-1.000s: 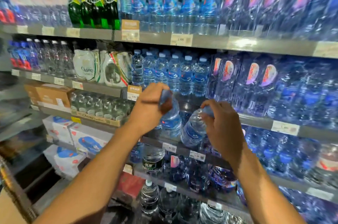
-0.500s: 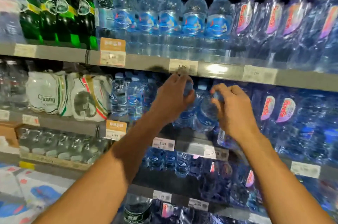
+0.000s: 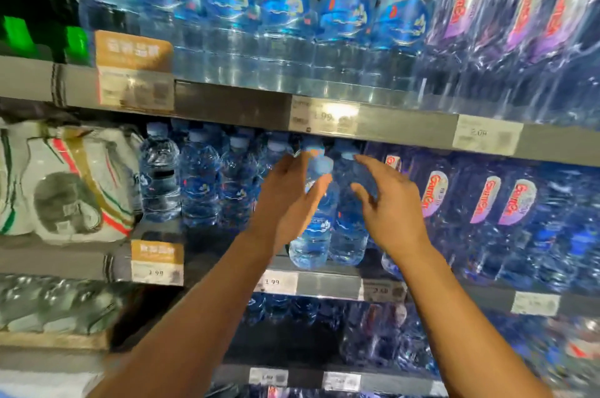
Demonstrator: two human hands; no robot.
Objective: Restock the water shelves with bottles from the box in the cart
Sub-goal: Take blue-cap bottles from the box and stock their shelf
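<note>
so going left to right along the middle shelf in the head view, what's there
white wrapped multipack → small blue-capped bottles → left hand on a bottle → right hand, open → pink-labelled bottles

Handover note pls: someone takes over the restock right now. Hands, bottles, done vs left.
Left hand: fingers round the neck of the left bottle, which stands at the front edge of the middle shelf.
Right hand: fingers spread, open, just off the right bottle standing beside the first.
Done: both bottles are upright on the shelf, next to the row of matching blue-cap bottles.
Left: let go of the left bottle, push the pair back in line, fetch more. The box and the cart are out of view, so remaining stock cannot be told.
</note>
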